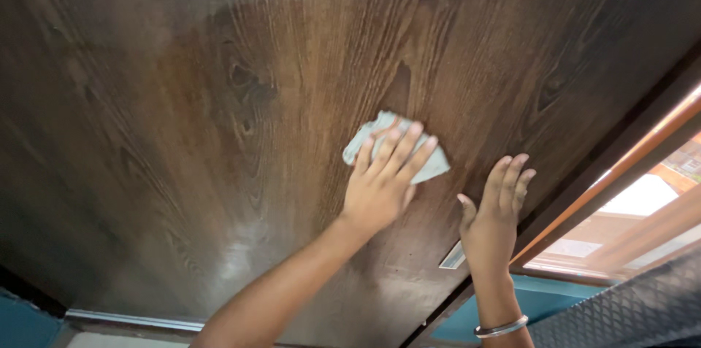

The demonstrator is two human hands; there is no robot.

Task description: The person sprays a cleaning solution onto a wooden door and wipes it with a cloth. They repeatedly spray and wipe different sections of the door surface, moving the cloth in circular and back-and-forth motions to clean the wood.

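Observation:
A large dark brown wood-grain panel (219, 114) fills most of the view. My left hand (381, 186) presses a small pale grey-green cloth (437, 165) flat against the panel, fingers stretched over it; part of the cloth shows above and to the right of the fingers. My right hand (493, 213) rests with its palm on the panel near its right edge, a little below and to the right of the cloth, holding nothing. A thin silver bangle (501, 329) circles that wrist.
A small metal plate (453, 255) sits at the panel's right edge beside my right hand. An orange-brown wooden window frame (628, 165) with bright light behind it lies to the right. Teal wall (544, 300) shows below; a dark diamond-patterned surface (635, 311) is at bottom right.

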